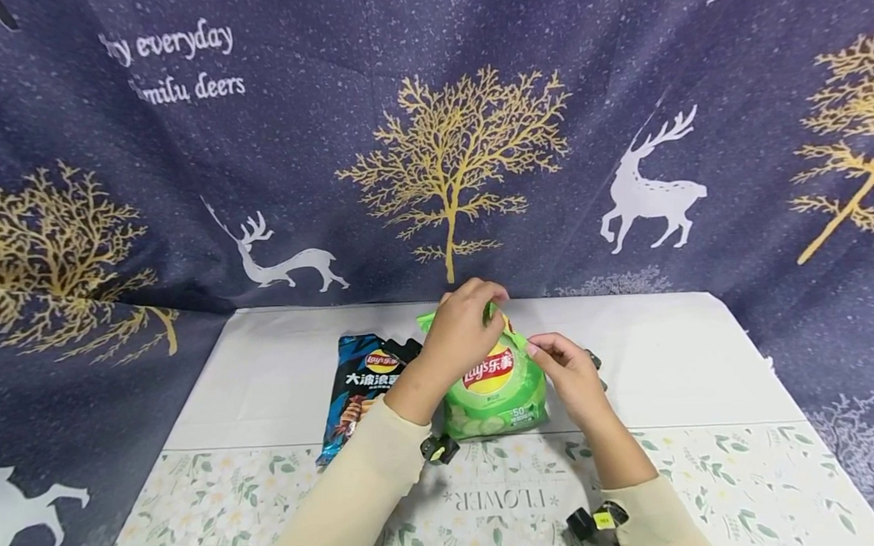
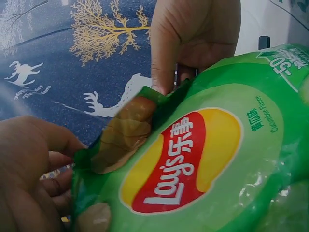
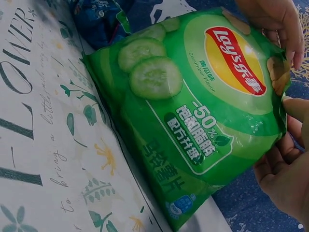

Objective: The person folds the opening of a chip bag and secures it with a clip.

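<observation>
A green Lay's cucumber chip bag (image 1: 496, 403) stands upright on the table, its front facing me. My left hand (image 1: 461, 326) is over its top left and holds the upper edge; part of the bag is hidden behind that hand in the head view. The right hand (image 1: 573, 377) pinches the upper right edge between thumb and fingers. In the left wrist view, the left hand (image 2: 29, 164) and right hand (image 2: 200, 38) grip the top edge at two spots, with the edge bent between them. The right wrist view shows the bag's (image 3: 120, 108) plump lower front.
A dark blue Lay's bag (image 1: 350, 395) lies to the left of the green one, partly covered by my left arm. A floral runner (image 1: 218, 503) crosses the front of the white table (image 1: 682, 350). Behind hangs a dark blue cloth (image 1: 505, 35) with deer and trees.
</observation>
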### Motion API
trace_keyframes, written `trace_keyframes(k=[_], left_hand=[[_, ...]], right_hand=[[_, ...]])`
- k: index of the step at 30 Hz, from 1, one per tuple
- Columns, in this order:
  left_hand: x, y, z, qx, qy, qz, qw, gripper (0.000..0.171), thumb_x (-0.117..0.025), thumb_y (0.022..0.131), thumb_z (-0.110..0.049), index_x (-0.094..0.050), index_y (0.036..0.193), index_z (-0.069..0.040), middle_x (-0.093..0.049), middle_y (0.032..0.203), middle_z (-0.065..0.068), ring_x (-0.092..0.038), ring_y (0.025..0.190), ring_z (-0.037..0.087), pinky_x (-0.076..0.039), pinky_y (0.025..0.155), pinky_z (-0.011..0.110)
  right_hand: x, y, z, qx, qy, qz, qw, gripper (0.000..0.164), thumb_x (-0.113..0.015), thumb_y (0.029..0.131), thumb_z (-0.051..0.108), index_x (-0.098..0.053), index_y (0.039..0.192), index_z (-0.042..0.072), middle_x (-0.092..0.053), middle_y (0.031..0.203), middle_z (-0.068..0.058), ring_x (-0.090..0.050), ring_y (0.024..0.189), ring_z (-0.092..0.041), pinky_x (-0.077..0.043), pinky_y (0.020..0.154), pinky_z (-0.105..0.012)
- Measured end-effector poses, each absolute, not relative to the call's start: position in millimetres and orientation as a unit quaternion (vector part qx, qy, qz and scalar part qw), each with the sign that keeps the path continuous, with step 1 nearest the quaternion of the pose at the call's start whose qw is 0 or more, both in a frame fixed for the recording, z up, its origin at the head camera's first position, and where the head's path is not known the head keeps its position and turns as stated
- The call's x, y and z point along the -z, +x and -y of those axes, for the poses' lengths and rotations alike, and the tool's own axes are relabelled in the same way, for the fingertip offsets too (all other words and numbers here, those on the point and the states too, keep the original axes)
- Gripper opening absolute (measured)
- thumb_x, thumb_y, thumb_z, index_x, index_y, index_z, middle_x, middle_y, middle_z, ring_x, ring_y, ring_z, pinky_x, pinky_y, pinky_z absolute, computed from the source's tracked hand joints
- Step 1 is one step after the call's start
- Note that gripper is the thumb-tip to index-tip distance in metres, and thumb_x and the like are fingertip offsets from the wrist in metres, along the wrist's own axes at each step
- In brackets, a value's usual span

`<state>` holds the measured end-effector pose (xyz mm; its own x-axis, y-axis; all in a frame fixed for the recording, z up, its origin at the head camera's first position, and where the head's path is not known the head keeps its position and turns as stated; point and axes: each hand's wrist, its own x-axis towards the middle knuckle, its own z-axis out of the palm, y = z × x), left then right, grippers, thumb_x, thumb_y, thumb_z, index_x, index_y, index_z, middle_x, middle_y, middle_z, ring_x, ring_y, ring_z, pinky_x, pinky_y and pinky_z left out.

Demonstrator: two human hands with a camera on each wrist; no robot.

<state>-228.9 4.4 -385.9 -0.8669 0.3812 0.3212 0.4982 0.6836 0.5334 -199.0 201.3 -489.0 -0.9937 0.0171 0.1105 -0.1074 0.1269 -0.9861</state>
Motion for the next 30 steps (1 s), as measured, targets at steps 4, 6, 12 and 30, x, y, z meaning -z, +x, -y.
trace_keyframes(k=[4,6,12,30], left_hand=[[384.4,-227.4,-4.2,0.299,-0.234,0.920,0.094,0.022,-0.056,0.102,-0.019,-0.067,0.122,-0.018,-0.067,0.117,-0.002,-0.066,0.106,0.017,-0.046,0.100,0.043],[384.2,-227.3,-4.5,0.301,-0.234,0.920,0.092,0.022,-0.057,0.103,-0.017,-0.067,0.122,-0.017,-0.067,0.117,-0.001,-0.066,0.106,0.017,-0.047,0.100,0.043],[383.7,-226.2,-4.8,0.327,-0.233,0.912,0.081,0.020,-0.059,0.102,-0.011,-0.067,0.120,-0.016,-0.067,0.117,0.001,-0.066,0.103,0.017,-0.051,0.099,0.041],[384.3,-230.0,2.3,0.373,-0.238,0.893,0.078,0.016,-0.060,0.102,-0.013,-0.066,0.116,-0.017,-0.067,0.115,0.000,-0.067,0.105,0.018,-0.055,0.085,0.035]], right_hand=[[489.2,-199.3,-200.3,-0.660,0.037,0.748,0.054,0.030,-0.065,0.100,0.019,-0.066,0.114,-0.008,-0.068,0.098,0.011,-0.062,0.093,-0.006,-0.052,0.083,-0.019],[489.3,-199.5,-199.8,-0.659,0.040,0.749,0.056,0.030,-0.066,0.099,0.018,-0.066,0.113,-0.008,-0.068,0.098,0.011,-0.062,0.092,-0.006,-0.052,0.083,-0.019],[489.0,-199.2,-199.8,-0.655,0.046,0.752,0.062,0.027,-0.066,0.099,0.016,-0.066,0.110,-0.009,-0.067,0.095,0.009,-0.061,0.089,-0.006,-0.052,0.079,-0.019],[487.7,-197.8,-204.2,-0.627,0.044,0.777,0.042,0.030,-0.067,0.099,0.024,-0.071,0.115,-0.001,-0.071,0.104,-0.001,-0.063,0.092,-0.006,-0.053,0.081,-0.019]])
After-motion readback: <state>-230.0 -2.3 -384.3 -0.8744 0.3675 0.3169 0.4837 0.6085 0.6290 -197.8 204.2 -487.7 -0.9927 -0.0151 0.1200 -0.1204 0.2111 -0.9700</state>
